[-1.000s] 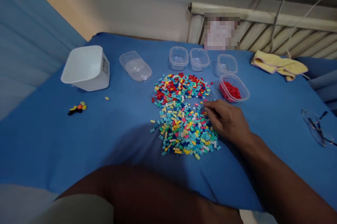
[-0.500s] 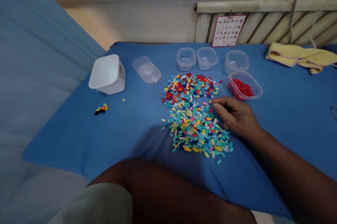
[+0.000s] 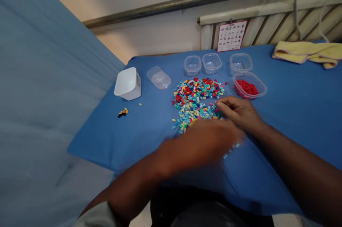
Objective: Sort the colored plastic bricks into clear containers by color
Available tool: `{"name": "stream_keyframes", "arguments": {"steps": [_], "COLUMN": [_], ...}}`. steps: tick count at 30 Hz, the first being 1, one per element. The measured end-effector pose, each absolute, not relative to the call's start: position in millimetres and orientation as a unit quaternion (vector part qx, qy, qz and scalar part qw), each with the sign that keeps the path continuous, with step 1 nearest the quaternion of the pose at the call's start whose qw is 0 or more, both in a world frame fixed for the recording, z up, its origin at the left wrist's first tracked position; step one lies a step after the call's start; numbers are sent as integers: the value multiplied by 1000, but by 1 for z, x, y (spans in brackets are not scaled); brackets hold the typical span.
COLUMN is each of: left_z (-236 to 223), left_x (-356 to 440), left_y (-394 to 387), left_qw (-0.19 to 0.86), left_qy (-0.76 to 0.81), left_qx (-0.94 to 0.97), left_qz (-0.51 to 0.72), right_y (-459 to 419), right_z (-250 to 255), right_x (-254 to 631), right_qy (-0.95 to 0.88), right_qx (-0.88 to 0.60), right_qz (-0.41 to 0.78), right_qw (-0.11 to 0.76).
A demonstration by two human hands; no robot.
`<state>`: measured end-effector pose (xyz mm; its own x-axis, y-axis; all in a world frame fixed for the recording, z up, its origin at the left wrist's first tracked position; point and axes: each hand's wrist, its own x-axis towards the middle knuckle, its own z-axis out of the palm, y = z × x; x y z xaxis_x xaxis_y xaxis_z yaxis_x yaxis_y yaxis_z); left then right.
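Note:
Many tiny building bricks (image 3: 197,91) in turquoise, yellow, red, navy and other colours lie heaped on the blue cloth. My right hand (image 3: 242,111) rests at the right edge of the heap, thumb and forefinger pinched together; anything between the tips is too small to make out. Stretched across the near part of the heap, my left hand (image 3: 216,136) is smeared by motion and hides many bricks. Its fingers cannot be told apart. Just beyond my right hand stands a clear plastic tub (image 3: 262,88) with red bricks (image 3: 247,87) in it.
Three more clear tubs (image 3: 192,64) stand along the back. Clear lids (image 3: 159,77) and a white bin (image 3: 128,84) are to the left, near a few black, yellow and orange bricks (image 3: 123,112). A yellow cloth (image 3: 304,52) lies back right; a picture card (image 3: 232,36) hangs behind.
My left arm has swung up from the near side, bringing the left hand over the near bricks. My right hand stays pinched at the heap's edge. The view has shifted and tilted.

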<state>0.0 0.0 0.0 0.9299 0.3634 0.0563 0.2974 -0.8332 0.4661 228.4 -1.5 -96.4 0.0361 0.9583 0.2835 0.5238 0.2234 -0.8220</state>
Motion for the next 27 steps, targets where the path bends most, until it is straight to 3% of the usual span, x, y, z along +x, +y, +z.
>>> {"name": "stream_keyframes", "arguments": {"steps": [3,6,13,19,27], "left_z": [-1,-15,-45,-37,-16], "left_x": [-36,-71,-92,-95,-33], "left_y": [72,113,113,116,113], "left_qw": [117,72,177,255,349], "left_qy": [433,547,528,533,379], "left_qx": [890,834,824,791,822], "left_qz": [80,18,108,156,244], "right_y": [1,2,3,5,9], "right_z": [-94,-95,-97,-96,-92], "right_x": [227,227,226,223,221], "right_qy": [-653,-659,-653,-659,-679], "right_qx": [-570,-573,-579,-563,-553], "right_qz": [251,244,250,259,258], "right_qw": [430,423,420,427,408]}}
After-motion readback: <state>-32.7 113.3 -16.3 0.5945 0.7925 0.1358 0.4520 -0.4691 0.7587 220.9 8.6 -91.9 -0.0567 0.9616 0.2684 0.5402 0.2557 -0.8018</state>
